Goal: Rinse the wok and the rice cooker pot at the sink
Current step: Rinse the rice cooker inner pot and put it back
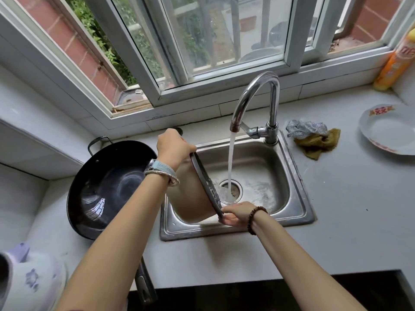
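The metal rice cooker pot (188, 194) is tipped on its side over the steel sink (289, 171), mouth facing right toward the drain. My left hand (173, 147) grips its upper rim and my right hand (238, 215) grips its lower rim. Water pours out of the pot's mouth beside the drain. The tap (253, 102) runs a steady stream into the drain. The black wok (105, 187) rests on the counter left of the sink, its long handle pointing toward me under my left arm.
A steel scourer (307, 127) and a brown cloth (316, 143) lie right of the tap. A white plate (388, 129) sits at the far right, an orange bottle (395, 61) on the sill corner. The white rice cooker body (29, 274) stands at bottom left.
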A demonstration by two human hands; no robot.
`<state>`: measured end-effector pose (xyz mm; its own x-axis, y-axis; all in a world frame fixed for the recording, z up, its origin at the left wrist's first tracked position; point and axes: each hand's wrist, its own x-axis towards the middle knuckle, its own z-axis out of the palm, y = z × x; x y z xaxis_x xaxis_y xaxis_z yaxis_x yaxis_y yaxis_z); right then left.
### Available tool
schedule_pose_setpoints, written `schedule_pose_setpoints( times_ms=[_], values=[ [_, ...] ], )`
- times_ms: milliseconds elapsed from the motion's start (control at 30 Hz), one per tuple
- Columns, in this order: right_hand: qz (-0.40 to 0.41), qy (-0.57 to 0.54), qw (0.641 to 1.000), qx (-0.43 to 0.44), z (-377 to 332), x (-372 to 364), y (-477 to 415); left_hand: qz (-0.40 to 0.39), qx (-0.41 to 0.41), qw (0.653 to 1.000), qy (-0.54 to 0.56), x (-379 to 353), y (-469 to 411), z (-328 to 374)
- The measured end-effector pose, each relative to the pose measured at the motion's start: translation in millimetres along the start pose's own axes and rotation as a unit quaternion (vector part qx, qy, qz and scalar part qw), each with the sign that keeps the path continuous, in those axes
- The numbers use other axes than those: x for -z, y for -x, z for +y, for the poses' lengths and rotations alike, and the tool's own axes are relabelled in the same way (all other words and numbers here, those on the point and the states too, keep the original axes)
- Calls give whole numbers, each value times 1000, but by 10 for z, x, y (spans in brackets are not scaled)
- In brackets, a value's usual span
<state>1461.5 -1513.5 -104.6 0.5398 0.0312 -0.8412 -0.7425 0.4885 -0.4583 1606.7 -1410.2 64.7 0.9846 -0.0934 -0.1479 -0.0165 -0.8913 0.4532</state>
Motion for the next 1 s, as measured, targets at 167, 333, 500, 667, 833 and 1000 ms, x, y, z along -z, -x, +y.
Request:
schedule_pose_setpoints(
  times_ms=[167, 333, 500, 667, 833, 1000],
  values=[
    [-83, -123, 988, -43, -40, -180, 128, 20, -22, 999, -23, 110, 17, 87],
    [-88, -120, 988, -29, -49, -382, 162, 47, -33, 998, -34, 231, 26, 142],
    [-120, -115, 986, -24, -66, -517, 223, 54, -37, 997, -39, 309, 46, 176],
    [-101, -103, 990, 2, -77, -422, 300, 46, -35, 997, -49, 330, 42, 57],
    [5, -92, 994, 58, -94, -56, 348, 6, 6, 999, -42, 234, 28, -253],
    [44, -123, 988, 86, -162, 285, 459, -74, 79, 994, 11, 6, 16, -552]
  ],
)
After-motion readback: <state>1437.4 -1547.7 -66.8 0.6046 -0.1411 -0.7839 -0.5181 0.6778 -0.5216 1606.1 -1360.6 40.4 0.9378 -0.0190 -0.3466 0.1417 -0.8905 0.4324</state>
